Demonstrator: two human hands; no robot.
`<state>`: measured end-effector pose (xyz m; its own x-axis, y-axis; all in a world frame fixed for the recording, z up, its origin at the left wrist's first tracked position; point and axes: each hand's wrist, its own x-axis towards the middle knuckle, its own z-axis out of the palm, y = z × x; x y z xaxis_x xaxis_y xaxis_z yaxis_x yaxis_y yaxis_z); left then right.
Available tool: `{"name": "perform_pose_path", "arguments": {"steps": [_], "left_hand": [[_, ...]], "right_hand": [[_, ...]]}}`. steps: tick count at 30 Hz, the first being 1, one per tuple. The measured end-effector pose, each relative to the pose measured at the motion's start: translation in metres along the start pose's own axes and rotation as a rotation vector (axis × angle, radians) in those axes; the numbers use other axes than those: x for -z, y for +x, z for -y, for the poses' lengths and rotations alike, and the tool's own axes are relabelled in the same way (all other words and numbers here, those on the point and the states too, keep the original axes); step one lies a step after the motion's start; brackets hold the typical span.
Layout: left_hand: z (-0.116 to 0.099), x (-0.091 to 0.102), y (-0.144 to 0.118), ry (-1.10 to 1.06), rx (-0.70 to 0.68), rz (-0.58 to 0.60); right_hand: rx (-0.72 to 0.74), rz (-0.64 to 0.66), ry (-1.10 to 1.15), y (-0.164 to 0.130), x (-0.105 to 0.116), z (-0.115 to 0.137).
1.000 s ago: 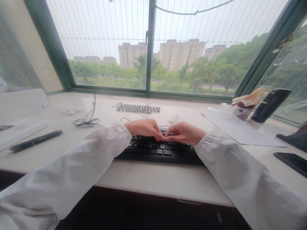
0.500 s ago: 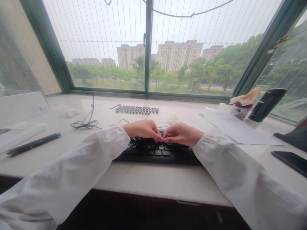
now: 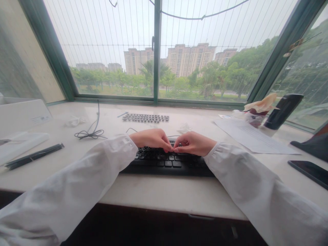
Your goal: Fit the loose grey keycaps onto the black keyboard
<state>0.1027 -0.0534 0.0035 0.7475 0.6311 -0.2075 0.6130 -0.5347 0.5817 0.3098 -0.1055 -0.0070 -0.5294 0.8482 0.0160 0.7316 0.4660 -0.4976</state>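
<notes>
Near the middle of the tabletop's (image 3: 164, 188) front edge, a black keyboard (image 3: 167, 164) lies flat, set slightly back from the edge. Possible faults: uneven fingertip pressure could seat or lift a key crookedly; a small part pinched at a poor angle could slip and drop between the keys; a sideways push could slide the keyboard, as no brace is visible. The keyboard lies directly beneath both hands, its near strip of keys exposed on the wearer's side of them. The left hand (image 3: 155, 138) and right hand (image 3: 193, 142) have curled fingers, with fingertips meeting above the keys; whether either grasps a part cannot be determined. Rows of small keycap-like pieces (image 3: 146, 118) lie beyond the left hand, toward the tabletop's rear edge.
</notes>
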Motion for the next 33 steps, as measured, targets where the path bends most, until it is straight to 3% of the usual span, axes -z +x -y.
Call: {"name": "perform_pose_path", "arguments": {"steps": [26, 33], "left_hand": [[-0.0009, -0.0005, -0.0015, -0.020, -0.006, -0.016], [0.0009, -0.0035, 0.0002, -0.036, -0.003, -0.069]], "right_hand": [[0.025, 0.006, 0.051, 0.0027, -0.0025, -0.0042], [-0.045, -0.032, 0.043, 0.0010, -0.0016, 0.0015]]}}
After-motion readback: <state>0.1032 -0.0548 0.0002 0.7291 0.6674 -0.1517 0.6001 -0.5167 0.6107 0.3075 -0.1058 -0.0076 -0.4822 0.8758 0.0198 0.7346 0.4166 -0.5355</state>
